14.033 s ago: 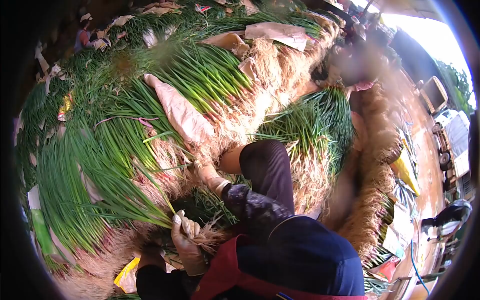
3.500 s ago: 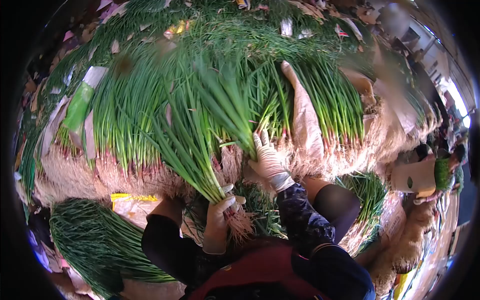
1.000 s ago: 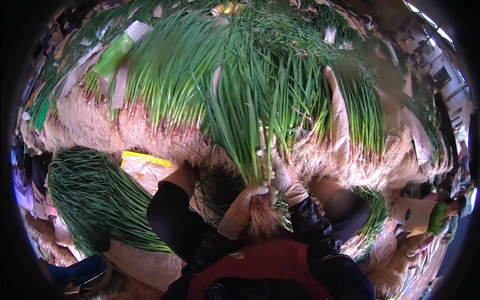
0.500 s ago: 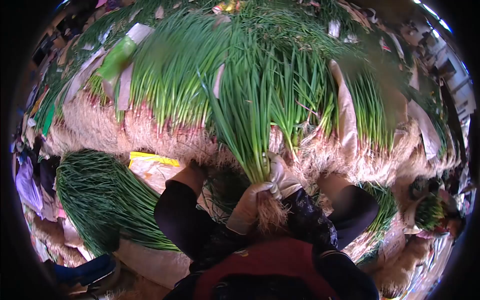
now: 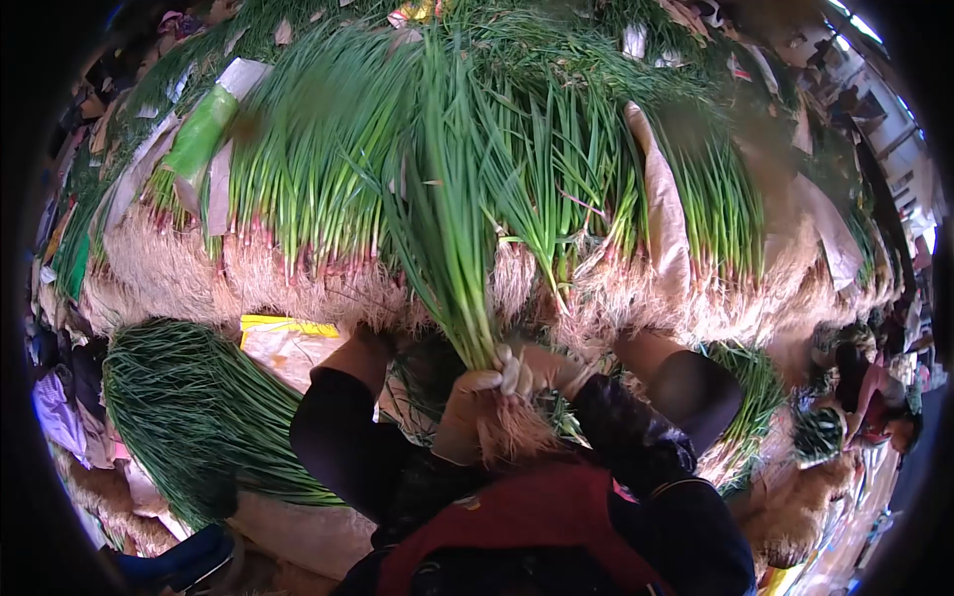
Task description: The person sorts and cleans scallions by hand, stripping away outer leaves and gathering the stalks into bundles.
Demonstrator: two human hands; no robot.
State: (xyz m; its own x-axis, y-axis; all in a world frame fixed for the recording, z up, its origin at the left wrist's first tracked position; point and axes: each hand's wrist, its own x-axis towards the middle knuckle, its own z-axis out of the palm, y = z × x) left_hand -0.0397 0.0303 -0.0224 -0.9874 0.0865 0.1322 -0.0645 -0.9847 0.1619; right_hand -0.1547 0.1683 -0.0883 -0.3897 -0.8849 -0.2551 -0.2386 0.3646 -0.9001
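Note:
A bunch of green onions [image 5: 452, 233] stands nearly upright before my chest. Its long leaves point away from me, and its pale roots [image 5: 514, 429] hang toward my lap. My left hand [image 5: 465, 405], in a pale glove, wraps the base of the bunch from the left. From the right, my gloved right hand [image 5: 532, 372] closes on the same stems just above the roots. Both hands meet there, and part of the stems is hidden behind the fingers. Several loose green onions [image 5: 566, 219] lean behind the held bunch.
A long row of green onions [image 5: 308, 199] spans the far side, roots toward me, with a cardboard divider [image 5: 658, 209] among them. A large pile of green onions [image 5: 199, 407] lies left of my knees. Another person [image 5: 879, 397] is at the right edge.
The view has shifted slightly. The bunch has come a little toward me and left, and my right hand has slid lower, closer to my left hand at the roots.

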